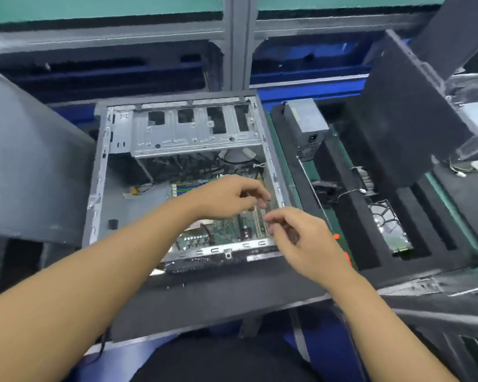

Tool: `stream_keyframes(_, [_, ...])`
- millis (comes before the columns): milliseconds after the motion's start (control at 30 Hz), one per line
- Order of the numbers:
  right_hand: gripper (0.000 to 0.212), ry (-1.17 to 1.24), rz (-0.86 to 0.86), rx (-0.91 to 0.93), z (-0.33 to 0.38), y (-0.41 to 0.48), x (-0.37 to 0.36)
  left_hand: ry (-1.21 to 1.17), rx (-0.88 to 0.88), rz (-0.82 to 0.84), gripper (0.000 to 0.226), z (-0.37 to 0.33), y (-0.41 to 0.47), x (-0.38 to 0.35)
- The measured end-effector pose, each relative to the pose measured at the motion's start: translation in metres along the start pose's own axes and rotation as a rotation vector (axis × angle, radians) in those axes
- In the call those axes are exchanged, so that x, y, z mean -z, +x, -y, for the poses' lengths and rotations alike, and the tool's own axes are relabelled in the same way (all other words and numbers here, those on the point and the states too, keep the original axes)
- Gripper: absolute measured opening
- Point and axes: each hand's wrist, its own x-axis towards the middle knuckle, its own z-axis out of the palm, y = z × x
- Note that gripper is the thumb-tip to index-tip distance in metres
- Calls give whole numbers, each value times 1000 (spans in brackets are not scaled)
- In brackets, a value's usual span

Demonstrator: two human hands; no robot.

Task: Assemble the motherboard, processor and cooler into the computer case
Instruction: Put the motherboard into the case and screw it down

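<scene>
Forearms enter from 6 o'clock, both reaching into the open case (127, 199), which lies on its side at frame centre.

Right hand (304, 238): at 4 o'clock of the case, over its right wall. Fingers curled narrow, tips together. Motion blur; cannot tell if anything is pinched.

Left hand (229, 198): just beyond, at case centre, above the board's right edge. Fingers curled down towards the slots there. Cannot tell whether they hold anything or only press.

Motherboard (226, 230): already inside, lying flat on the case floor in the near-right half. Socket area is hidden under the left wrist, so processor status is unknown. No cooler visible on the board.

Drive cage (193, 133): at 12 o'clock of the case, loose cables beneath it.

Foam tray (340, 216): at 3 o'clock, holding a fan (324, 188), a hard drive (389, 227) and a power supply (305, 119). All are still outside the case.

Judgement: board placed, probably being seated or fastened. Cooler still to fit. Roughly early-to-middle stage.
</scene>
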Motion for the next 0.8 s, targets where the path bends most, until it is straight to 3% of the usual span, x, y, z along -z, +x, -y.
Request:
stream_keyframes(167, [18, -97, 224, 131, 12, 23, -26, -35, 65, -86, 24, 14, -24, 6])
stream_keyframes(533, [20, -167, 183, 50, 21, 23, -38, -8, 72, -200, 22, 50, -55, -17])
stream_keyframes(633, [22, -128, 77, 56, 24, 17, -39, -66, 42, -295, 26, 59, -62, -24])
stream_keyframes(800, [27, -64, -311, -40, 26, -14, -43, -91, 24, -362, 20, 69, -68, -25])
